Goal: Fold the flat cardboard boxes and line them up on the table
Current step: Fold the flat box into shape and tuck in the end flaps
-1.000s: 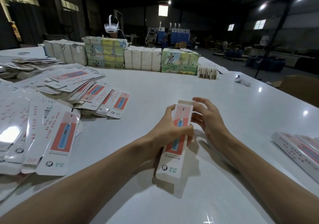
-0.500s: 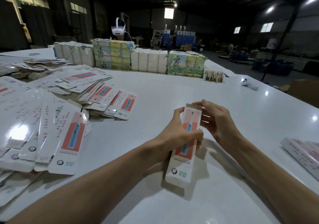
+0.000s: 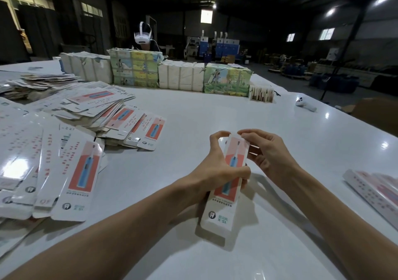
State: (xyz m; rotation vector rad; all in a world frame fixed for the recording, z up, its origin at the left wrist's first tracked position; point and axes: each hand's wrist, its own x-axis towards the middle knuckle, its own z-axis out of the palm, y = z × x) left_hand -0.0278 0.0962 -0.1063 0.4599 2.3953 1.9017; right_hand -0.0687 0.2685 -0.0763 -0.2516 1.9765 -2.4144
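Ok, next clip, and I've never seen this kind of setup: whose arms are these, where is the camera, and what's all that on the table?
There is no machine here. A person works with bare hands, and the single camera sits on their head, looking forward and down, so the arms are their own. The left hand grips a long cardboard box round its middle. The right hand pinches its top end, seemingly to close the flap. On the white table, flat boxes lie piled at the left, and what look like folded boxes lie at the right edge. Wrapped bundles stand in a row at the far side, and behind them is another person wearing a white headset.
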